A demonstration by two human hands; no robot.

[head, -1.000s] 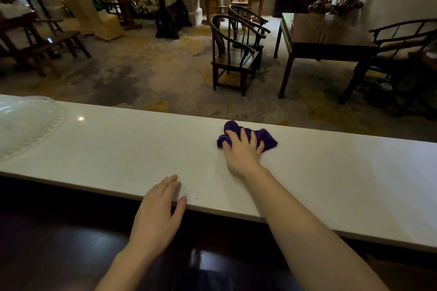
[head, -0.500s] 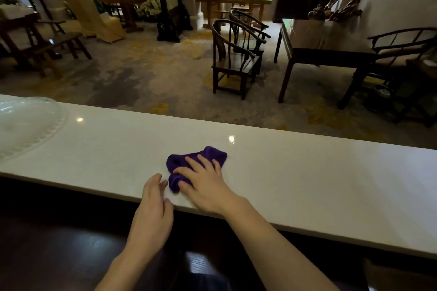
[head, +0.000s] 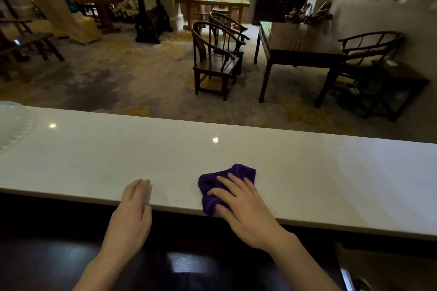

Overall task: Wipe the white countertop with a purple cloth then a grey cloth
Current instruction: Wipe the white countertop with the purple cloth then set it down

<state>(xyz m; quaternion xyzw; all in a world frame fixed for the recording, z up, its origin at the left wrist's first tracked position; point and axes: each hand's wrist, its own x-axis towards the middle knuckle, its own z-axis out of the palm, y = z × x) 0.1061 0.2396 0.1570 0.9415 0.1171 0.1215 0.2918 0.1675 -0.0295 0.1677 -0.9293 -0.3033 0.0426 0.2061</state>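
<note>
A long white countertop (head: 307,172) runs across the view from left to right. A crumpled purple cloth (head: 241,171) lies at its near edge, right of centre. My right hand (head: 243,210) presses flat on the cloth, fingers spread over it, with the cloth's lower fold bunched under my thumb at the counter's edge. My left hand (head: 132,210) rests flat on the near edge of the counter to the left of the cloth, fingers together, holding nothing. No grey cloth is in view.
A white ribbed dish or cover (head: 11,125) sits on the counter at the far left. Below the counter's near edge is a dark lower surface (head: 189,262). Beyond the counter lie carpet, dark wooden chairs (head: 215,59) and a dark table (head: 298,47).
My right hand has dragged the purple cloth from the counter's far middle to the near edge, then to the right, away from my left hand. The left hand stays at the near edge.
</note>
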